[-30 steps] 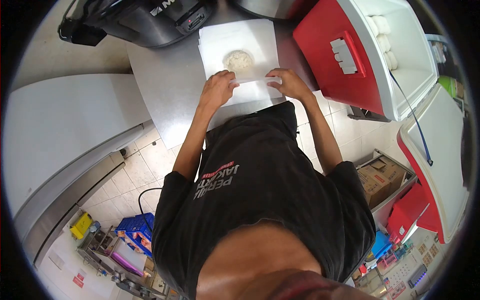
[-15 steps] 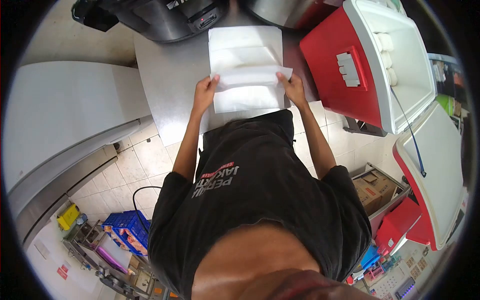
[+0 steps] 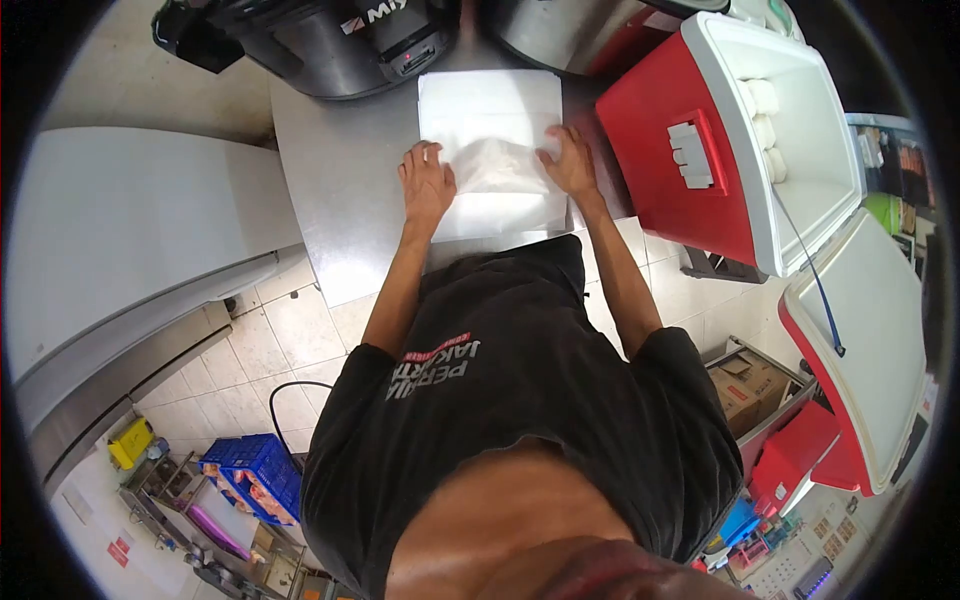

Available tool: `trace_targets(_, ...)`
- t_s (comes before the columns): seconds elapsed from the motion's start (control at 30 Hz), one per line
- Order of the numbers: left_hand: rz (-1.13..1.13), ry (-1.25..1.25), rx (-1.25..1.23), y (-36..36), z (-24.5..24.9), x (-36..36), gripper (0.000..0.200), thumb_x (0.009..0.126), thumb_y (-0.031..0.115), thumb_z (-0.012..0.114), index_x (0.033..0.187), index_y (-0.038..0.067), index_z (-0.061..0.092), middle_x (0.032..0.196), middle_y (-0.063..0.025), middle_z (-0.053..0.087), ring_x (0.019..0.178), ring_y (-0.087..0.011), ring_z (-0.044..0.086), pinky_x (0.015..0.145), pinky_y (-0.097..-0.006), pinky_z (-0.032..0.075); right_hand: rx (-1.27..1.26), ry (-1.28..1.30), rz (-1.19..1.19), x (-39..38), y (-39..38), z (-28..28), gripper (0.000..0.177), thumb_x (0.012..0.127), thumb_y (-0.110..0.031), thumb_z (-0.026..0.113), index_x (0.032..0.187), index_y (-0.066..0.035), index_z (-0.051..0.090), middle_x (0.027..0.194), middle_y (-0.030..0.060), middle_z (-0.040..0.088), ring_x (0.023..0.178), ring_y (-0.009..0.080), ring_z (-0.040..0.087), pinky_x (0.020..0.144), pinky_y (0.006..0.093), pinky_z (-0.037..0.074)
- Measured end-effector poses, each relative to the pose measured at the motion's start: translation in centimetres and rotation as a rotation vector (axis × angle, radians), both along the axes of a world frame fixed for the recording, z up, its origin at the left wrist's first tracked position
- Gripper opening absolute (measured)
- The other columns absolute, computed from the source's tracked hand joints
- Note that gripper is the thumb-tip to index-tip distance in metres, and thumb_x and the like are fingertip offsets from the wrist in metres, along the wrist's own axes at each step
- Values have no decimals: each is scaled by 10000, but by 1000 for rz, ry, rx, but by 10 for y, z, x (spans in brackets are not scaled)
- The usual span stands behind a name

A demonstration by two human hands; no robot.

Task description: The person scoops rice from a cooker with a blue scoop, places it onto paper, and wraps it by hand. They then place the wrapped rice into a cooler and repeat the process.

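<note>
A stack of white paper sheets (image 3: 490, 95) lies on the steel table. Across its middle is a folded, raised white sheet (image 3: 495, 165), bright and somewhat washed out. My left hand (image 3: 428, 185) rests at the stack's left edge, thumb beside the folded sheet and fingers bent but apart. On the opposite side, my right hand (image 3: 572, 165) touches the sheet's right end, its thumb and fingers spread. Neither hand is closed round the paper. Whether anything lies under the fold is hidden.
Beyond the paper stand a black rice cooker (image 3: 350, 50) and a large metal pot (image 3: 570, 35). An open red-and-white cooler (image 3: 680, 150) with white wrapped bundles (image 3: 765, 125) is at the right. A white appliance (image 3: 150, 210) stands left of the steel table (image 3: 340, 190).
Both hands have let go of the strip of paper they pinched at its ends. It now lies lower on the stack, and my hands have opened and rest beside it.
</note>
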State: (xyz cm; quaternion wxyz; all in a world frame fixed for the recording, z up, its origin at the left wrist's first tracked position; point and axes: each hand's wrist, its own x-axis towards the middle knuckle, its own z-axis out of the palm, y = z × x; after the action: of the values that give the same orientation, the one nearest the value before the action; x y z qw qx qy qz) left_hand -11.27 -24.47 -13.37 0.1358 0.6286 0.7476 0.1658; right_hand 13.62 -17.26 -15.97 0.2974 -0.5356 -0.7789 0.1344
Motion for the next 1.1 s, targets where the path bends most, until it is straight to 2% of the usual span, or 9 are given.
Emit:
trace_targets(0.13, -623, -243, 302, -12, -7, 21, 395, 844, 161, 570, 1217, 44, 516, 1373, -161, 433, 1309, -320, 358, 1068, -453, 277, 21, 98, 128, -26, 48, 0, 443, 718, -329, 734, 1059, -108, 559, 1082, 119, 617, 1065, 341, 544, 874, 444, 428)
trace_targets(0.17, -707, -165, 215, -15, -1, 28, 435, 878, 209, 537, 1280, 51, 485, 1433, -170, 356, 1362, -324, 275, 1107, -465, 216, -224, -84, 155, -33, 56, 5, 428, 701, -327, 743, 1026, -108, 573, 1080, 118, 617, 1063, 333, 546, 864, 435, 431)
trace_targets(0.27, -705, -97, 183, -19, -10, 35, 474, 904, 253, 502, 1335, 63, 444, 1482, -169, 268, 1391, -330, 205, 1126, -480, 165, -533, -295, 298, -36, 80, 11, 345, 689, -300, 746, 929, -98, 603, 1045, 120, 629, 1024, 328, 568, 824, 428, 442)
trace_targets(0.33, -713, -101, 157, -20, -13, 36, 495, 907, 264, 499, 1357, 74, 425, 1500, -168, 226, 1398, -339, 177, 1130, -487, 149, -196, -291, 530, -33, 85, -5, 297, 706, -269, 727, 878, -62, 601, 979, 128, 647, 945, 342, 598, 806, 441, 449)
trace_targets(0.57, -644, -116, 158, -17, -9, 36, 503, 910, 250, 489, 1365, 55, 401, 1486, -201, 233, 1393, -347, 187, 1128, -488, 153, -506, -80, 406, -37, 72, 19, 227, 729, -187, 724, 823, -17, 607, 906, 156, 627, 861, 333, 604, 775, 396, 466)
trace_targets(0.63, -634, -124, 156, -16, -8, 38, 501, 910, 247, 488, 1362, 48, 401, 1480, -207, 241, 1390, -347, 195, 1126, -487, 161, -203, -132, 509, -32, 77, -4, 240, 747, -184, 688, 914, -17, 643, 937, 137, 640, 888, 366, 600, 783, 429, 470)
trace_targets(0.77, -580, -149, 174, -15, -8, 39, 486, 909, 233, 492, 1346, 39, 410, 1460, -205, 278, 1373, -350, 230, 1113, -483, 196, -367, -102, 536, -36, 50, 47, 169, 793, -130, 635, 931, -34, 650, 945, 121, 642, 916, 339, 596, 804, 424, 465)
trace_targets(0.93, -531, -354, 171, -7, -9, 30, 457, 867, 143, 529, 1306, 46, 447, 1425, -181, 338, 1333, -325, 307, 1071, -484, 255, -154, -153, 590, -20, 12, 46, 111, 812, -50, 574, 893, -68, 647, 932, 64, 639, 948, 266, 590, 855, 388, 443)
trace_targets(1.1, -593, 115, 360, 32, 11, 6, 478, 734, -19, 537, 1203, 75, 534, 1321, -99, 451, 1233, -263, 419, 1003, -418, 335, -128, -159, 594, -12, -6, 43, 126, 763, -10, 603, 874, -62, 636, 930, 46, 639, 906, 247, 599, 827, 373, 462)
